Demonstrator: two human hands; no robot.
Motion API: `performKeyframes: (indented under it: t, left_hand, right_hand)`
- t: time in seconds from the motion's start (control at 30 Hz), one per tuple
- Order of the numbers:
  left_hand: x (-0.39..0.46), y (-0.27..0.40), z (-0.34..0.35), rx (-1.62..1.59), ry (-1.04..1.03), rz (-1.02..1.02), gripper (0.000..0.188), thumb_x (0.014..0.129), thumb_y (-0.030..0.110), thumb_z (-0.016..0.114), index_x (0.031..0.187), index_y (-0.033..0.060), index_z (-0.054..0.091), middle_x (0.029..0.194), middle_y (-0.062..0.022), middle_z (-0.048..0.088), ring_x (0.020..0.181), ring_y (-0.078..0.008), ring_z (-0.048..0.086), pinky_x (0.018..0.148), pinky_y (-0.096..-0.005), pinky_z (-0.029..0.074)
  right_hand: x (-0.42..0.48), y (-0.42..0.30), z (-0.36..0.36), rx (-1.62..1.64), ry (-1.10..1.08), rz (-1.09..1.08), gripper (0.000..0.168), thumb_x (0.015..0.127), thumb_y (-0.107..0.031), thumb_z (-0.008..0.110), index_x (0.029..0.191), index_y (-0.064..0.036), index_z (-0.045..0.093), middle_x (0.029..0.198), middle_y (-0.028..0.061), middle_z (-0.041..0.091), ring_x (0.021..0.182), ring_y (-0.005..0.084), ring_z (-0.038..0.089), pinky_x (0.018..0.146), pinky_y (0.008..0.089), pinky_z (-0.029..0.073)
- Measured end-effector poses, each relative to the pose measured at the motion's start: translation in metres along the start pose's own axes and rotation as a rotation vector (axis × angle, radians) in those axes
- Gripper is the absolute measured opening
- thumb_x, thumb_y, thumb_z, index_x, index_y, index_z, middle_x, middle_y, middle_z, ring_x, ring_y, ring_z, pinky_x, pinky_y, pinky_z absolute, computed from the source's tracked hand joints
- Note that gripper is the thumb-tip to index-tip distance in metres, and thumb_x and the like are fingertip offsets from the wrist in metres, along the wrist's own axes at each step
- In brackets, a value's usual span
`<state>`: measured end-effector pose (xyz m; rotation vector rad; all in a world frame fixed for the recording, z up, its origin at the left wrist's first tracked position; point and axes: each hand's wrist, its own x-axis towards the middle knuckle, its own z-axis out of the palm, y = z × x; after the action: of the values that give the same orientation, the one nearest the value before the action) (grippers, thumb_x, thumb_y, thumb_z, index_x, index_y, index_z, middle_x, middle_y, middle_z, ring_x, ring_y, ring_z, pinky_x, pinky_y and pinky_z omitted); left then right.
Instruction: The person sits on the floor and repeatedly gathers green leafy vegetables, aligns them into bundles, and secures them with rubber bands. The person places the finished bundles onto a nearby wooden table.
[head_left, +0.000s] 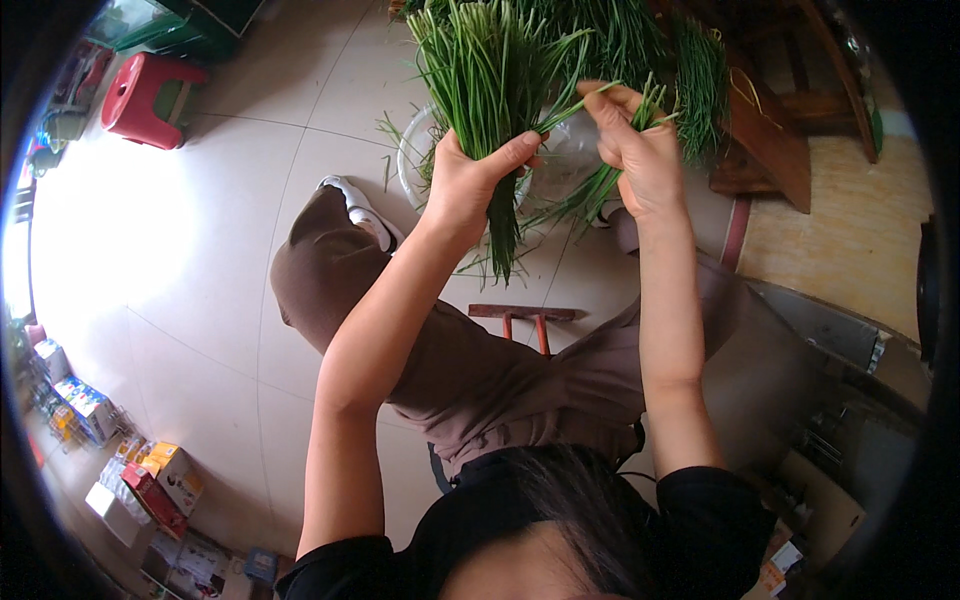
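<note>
My left hand (474, 176) is wrapped around a thick bunch of green chives or similar stalks (480, 82), their pale cut ends pointing away from me and the dark leaf tips hanging towards me. My right hand (637, 154) grips a smaller bundle of the same stalks (600, 187) just to the right. Its thumb and forefinger meet at a thin stalk that reaches across to the large bunch. Beneath both hands stands a white plastic tub (409, 161), partly hidden, with loose green scraps in and around it.
More green bunches (622, 45) lie beyond my hands, one (697, 90) beside a wooden stand (765, 135). A red plastic stool (146, 97) is at the far left. Boxes (161, 480) line the lower left. A low stool with red legs (525, 313) shows between my legs.
</note>
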<state>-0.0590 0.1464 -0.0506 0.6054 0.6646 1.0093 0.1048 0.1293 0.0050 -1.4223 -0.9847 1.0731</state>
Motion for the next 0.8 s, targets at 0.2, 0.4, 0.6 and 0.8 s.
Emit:
performKeyframes:
  t: [0.2, 0.4, 0.6, 0.8]
  left_hand:
    - [0.002, -0.001, -0.001, -0.073, -0.029, -0.030, 0.022, 0.081, 0.008, 0.068, 0.099, -0.0009, 0.060, 0.090, -0.0096, 0.066, 0.073, -0.0164, 0.063, 0.068, -0.0283, 0.050]
    - [-0.001, 0.000, 0.002, -0.080, -0.090, -0.101, 0.021, 0.081, 0.007, 0.068, 0.099, -0.0003, 0.060, 0.090, -0.0092, 0.065, 0.072, -0.0158, 0.063, 0.063, -0.0266, 0.050]
    - [-0.002, 0.002, 0.004, -0.115, -0.057, -0.121, 0.019, 0.083, 0.010, 0.067, 0.096, 0.0014, 0.057, 0.085, -0.0056, 0.062, 0.068, -0.0147, 0.062, 0.059, -0.0259, 0.048]
    - [0.006, -0.005, -0.002, -0.177, 0.030, -0.073, 0.018, 0.080, 0.008, 0.069, 0.093, 0.0032, 0.056, 0.081, -0.0033, 0.059, 0.064, -0.0131, 0.058, 0.058, -0.0242, 0.047]
  right_hand:
    - [0.024, -0.011, -0.034, 0.538, 0.117, -0.113, 0.019, 0.095, -0.027, 0.047, 0.085, -0.010, 0.051, 0.069, -0.0009, 0.042, 0.060, 0.0087, 0.037, 0.052, 0.0227, 0.030]
    - [0.020, -0.020, -0.013, 0.537, -0.053, 0.008, 0.025, 0.096, -0.031, 0.046, 0.089, -0.008, 0.045, 0.063, -0.0031, 0.034, 0.047, 0.0064, 0.030, 0.043, 0.0212, 0.025]
    - [0.018, -0.017, 0.001, 0.150, 0.097, -0.083, 0.020, 0.085, -0.021, 0.066, 0.092, -0.003, 0.064, 0.051, -0.0091, 0.036, 0.042, 0.0014, 0.026, 0.040, 0.0215, 0.018]
    - [0.012, -0.015, -0.009, 0.151, 0.116, -0.096, 0.017, 0.082, -0.015, 0.069, 0.091, -0.001, 0.067, 0.050, -0.0092, 0.037, 0.041, 0.0011, 0.025, 0.041, 0.0221, 0.016]
